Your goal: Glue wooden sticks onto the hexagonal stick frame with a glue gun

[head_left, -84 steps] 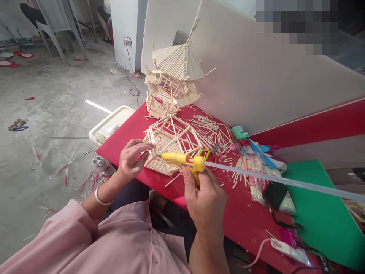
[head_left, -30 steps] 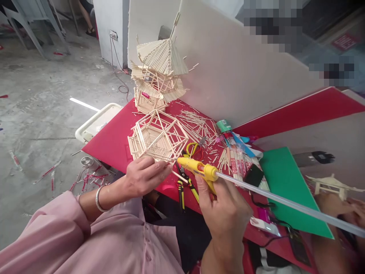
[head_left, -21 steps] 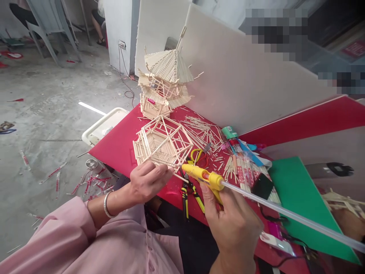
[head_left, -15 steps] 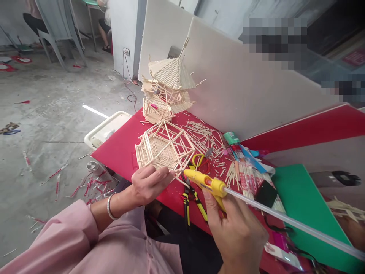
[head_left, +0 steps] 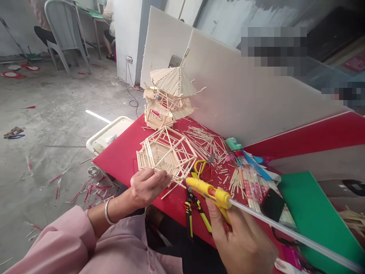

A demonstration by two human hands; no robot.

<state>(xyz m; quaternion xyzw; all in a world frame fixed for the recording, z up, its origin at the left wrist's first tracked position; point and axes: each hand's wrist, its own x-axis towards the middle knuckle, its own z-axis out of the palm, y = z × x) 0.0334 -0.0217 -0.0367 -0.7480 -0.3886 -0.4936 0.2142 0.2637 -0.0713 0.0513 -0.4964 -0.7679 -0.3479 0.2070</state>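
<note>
My right hand (head_left: 242, 236) grips a yellow hot glue gun (head_left: 209, 191), with a long translucent glue stick (head_left: 285, 228) running out of its back. The gun's nozzle points left, close to the fingertips of my left hand (head_left: 149, 186). Those fingers are pinched on a thin wooden stick, mostly hidden, at the near edge of a six-sided wooden stick frame (head_left: 167, 150). Whether the nozzle touches the stick I cannot tell. Behind the frame stands a tiered pagoda model (head_left: 172, 83) of the same sticks.
Yellow-and-black pliers (head_left: 196, 209) and yellow-and-red scissors (head_left: 203, 169) lie beside the frame on the red tabletop (head_left: 116, 161). Loose sticks (head_left: 202, 139), packaged sticks (head_left: 253, 186), a dark phone-like object (head_left: 272, 204) and a green board (head_left: 308, 205) are to the right. A white panel (head_left: 228, 87) stands behind.
The view has shifted slightly, so most things sit a little lower. The glue gun's nozzle stays near my left fingertips, and both hands keep their grips.
</note>
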